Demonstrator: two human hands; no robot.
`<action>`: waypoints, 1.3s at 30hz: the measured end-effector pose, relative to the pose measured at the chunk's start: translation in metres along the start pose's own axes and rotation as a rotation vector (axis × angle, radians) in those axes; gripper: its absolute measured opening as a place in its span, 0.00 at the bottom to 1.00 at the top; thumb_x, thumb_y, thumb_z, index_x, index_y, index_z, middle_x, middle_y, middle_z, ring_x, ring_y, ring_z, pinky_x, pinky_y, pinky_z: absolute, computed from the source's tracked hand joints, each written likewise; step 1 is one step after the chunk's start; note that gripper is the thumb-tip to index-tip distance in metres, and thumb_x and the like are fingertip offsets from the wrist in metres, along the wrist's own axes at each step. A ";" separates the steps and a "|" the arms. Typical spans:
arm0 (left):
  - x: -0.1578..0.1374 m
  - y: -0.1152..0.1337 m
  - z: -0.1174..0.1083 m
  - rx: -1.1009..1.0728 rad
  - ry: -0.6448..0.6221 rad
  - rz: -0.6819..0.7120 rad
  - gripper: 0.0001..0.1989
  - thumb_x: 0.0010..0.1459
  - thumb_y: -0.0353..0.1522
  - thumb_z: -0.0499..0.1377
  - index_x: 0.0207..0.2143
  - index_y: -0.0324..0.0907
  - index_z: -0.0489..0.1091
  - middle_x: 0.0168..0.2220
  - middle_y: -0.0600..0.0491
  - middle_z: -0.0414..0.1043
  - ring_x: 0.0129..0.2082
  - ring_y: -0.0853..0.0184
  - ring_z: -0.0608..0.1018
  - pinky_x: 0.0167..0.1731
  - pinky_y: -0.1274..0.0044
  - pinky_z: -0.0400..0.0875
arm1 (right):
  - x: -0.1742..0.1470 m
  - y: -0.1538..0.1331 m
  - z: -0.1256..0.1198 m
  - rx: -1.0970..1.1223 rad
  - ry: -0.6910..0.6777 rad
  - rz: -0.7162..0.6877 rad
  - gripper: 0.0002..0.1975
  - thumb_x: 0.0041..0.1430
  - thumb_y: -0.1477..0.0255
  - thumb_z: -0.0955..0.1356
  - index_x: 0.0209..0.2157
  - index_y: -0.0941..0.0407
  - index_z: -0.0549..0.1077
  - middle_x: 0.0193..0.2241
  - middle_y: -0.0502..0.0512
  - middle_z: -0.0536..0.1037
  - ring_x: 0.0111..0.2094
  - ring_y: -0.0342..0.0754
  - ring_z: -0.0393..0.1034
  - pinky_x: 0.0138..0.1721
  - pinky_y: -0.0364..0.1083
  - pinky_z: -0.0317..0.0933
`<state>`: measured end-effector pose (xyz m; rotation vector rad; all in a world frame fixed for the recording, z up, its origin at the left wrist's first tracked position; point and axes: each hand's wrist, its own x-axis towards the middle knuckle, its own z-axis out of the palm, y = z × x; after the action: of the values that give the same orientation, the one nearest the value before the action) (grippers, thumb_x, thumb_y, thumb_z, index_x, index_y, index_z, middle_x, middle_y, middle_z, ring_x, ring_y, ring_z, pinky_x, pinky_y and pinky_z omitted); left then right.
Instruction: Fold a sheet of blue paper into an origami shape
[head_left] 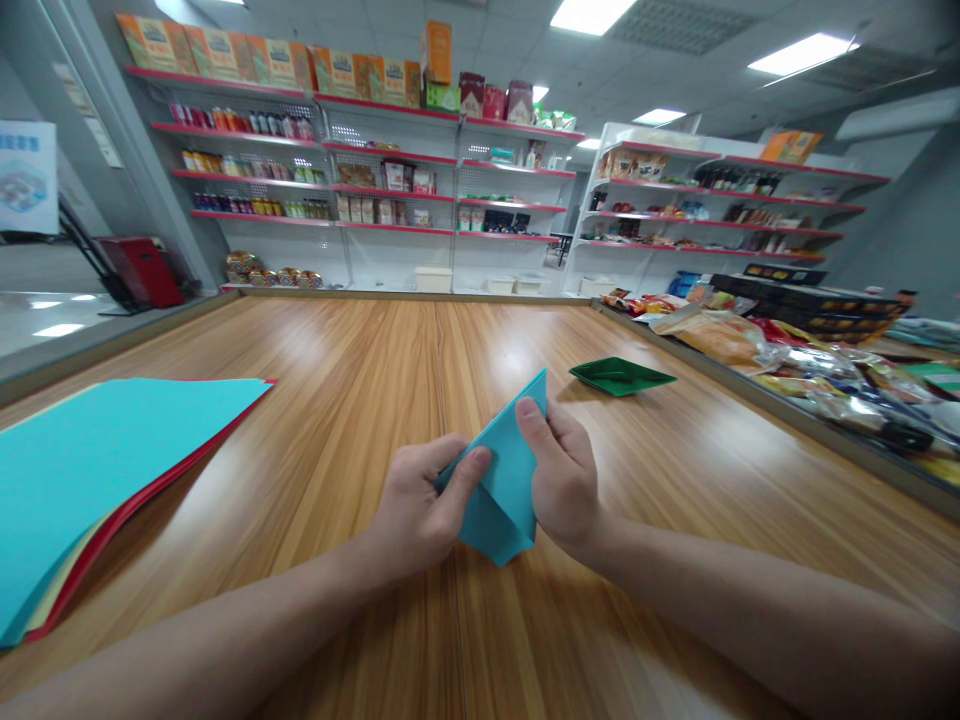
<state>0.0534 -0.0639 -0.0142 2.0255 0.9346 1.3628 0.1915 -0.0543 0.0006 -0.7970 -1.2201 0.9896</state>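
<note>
Between my two hands is a folded sheet of light-blue paper [506, 485], tilted above the wooden table, with a pointed corner at the top and a creased lower edge. My left hand [435, 495] pinches its left side, thumb on the near face and fingers behind. On the right side, my right hand [566, 470] grips near the upper corner with its thumb pressed on the face; its other fingers are partly hidden behind the paper. A green folded paper boat [621, 376] lies on the table beyond my right hand.
At the left lies a stack of coloured paper [112, 470], light blue on top with red and cream below. The wooden table [337, 360] has a raised rim. Packaged snacks [817, 370] fill the area past its right edge. Stocked shelves [390, 150] stand behind.
</note>
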 end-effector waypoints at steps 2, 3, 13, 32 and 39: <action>0.000 -0.001 0.000 -0.009 -0.003 0.008 0.19 0.62 0.34 0.52 0.19 0.41 0.52 0.17 0.60 0.47 0.17 0.76 0.55 0.17 0.81 0.49 | 0.000 0.000 0.000 -0.007 0.016 0.007 0.19 0.57 0.56 0.66 0.22 0.56 0.61 0.17 0.45 0.60 0.17 0.39 0.53 0.16 0.39 0.49; -0.001 -0.001 0.000 -0.014 0.000 0.011 0.19 0.62 0.34 0.52 0.19 0.41 0.52 0.17 0.60 0.47 0.17 0.76 0.55 0.17 0.81 0.49 | 0.000 0.000 0.000 -0.006 0.031 0.010 0.20 0.57 0.55 0.65 0.22 0.56 0.62 0.16 0.46 0.60 0.17 0.39 0.54 0.17 0.40 0.50; -0.001 -0.003 0.002 -0.024 0.015 0.024 0.19 0.62 0.33 0.52 0.19 0.41 0.52 0.17 0.60 0.47 0.17 0.76 0.56 0.17 0.80 0.49 | 0.001 -0.004 0.001 -0.107 0.064 -0.017 0.28 0.59 0.48 0.58 0.30 0.57 0.75 0.19 0.54 0.72 0.22 0.47 0.66 0.21 0.45 0.60; -0.003 -0.004 0.002 0.024 0.023 0.133 0.18 0.62 0.30 0.51 0.19 0.40 0.53 0.17 0.61 0.47 0.16 0.77 0.55 0.17 0.81 0.49 | -0.003 0.003 0.001 -0.193 0.113 -0.149 0.22 0.63 0.56 0.60 0.21 0.55 0.57 0.18 0.45 0.57 0.19 0.40 0.52 0.19 0.41 0.50; -0.004 -0.004 0.007 0.124 0.114 0.225 0.17 0.60 0.28 0.54 0.19 0.40 0.54 0.17 0.61 0.48 0.16 0.78 0.56 0.18 0.82 0.50 | 0.001 0.003 -0.005 -0.483 -0.018 -0.256 0.18 0.67 0.60 0.54 0.27 0.56 0.60 0.22 0.48 0.62 0.23 0.41 0.58 0.24 0.43 0.52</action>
<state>0.0578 -0.0645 -0.0220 2.2214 0.8795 1.5888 0.1962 -0.0516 -0.0030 -0.9734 -1.5600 0.4962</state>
